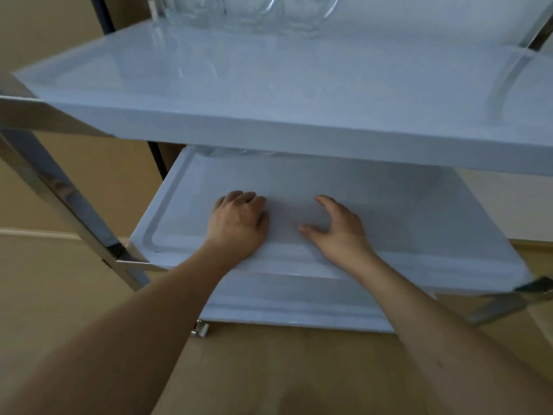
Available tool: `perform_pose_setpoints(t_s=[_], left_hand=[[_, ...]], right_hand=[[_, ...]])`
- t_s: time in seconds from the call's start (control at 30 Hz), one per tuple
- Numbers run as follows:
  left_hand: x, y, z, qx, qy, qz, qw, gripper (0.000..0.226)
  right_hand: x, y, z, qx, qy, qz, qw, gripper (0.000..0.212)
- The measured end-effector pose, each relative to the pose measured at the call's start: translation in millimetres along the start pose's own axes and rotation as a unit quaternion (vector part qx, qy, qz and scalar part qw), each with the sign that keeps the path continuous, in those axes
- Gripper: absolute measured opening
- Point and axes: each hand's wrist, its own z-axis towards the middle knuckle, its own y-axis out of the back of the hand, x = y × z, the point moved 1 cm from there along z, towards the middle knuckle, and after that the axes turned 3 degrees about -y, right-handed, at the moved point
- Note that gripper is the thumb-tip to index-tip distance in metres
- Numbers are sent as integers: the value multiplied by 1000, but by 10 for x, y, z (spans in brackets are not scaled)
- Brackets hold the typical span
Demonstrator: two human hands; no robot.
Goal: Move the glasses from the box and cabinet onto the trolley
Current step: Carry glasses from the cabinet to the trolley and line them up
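1. Two bare forearms reached in from the bottom edge, nearest the camera, toward the middle shelf (389, 211) of the trolley (54, 181).
2. Left hand (238, 224) lay over the shelf with knuckles up and fingers curled under; nothing was seen in it. Whether it touched the surface could not be told.
3. Right hand (338, 227) hovered or rested just beside the left, fingers loosely spread, thumb pointing toward the left hand, holding nothing.
4. Glasses (239, 13) stood in a row at the far edge of the top shelf (269, 85), clear, cut off by the frame's upper edge; count uncertain, at least three.
5. A faint glassy shape (227, 151) showed at the far edge of the middle shelf, mostly hidden under the top shelf; could not tell what it was.
6. Both shelves were white trays with raised rims, carried on a shiny metal frame.
7. A third white shelf (299, 307) sat below, with a small metal fitting (200, 328) at its near left corner.
8. Floor (269, 369) beneath was light wood.
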Motion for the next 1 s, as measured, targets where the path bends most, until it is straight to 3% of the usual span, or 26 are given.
perform_pose_setpoints(t_s=[0.13, 0.37, 0.53, 0.77, 1.0], left_hand=[[-318, 182, -231, 13, 18, -39, 999, 29], [-774, 908, -766, 187, 64, -65, 978, 46], [-1021, 1760, -953, 253, 81, -50, 963, 47], [-1354, 3223, -578, 289, 72, -66, 952, 56], [-2046, 4442, 295, 220, -25, -62, 973, 58]], right_hand=[[65, 188, -355, 59, -23, -21, 998, 74], [355, 769, -1065, 204, -119, -18, 972, 76], [845, 1430, -1400, 237, -151, -24, 959, 77], [1835, 2673, -1486, 220, -139, -54, 964, 76], [2643, 4027, -1360, 129, -115, -85, 981, 81]])
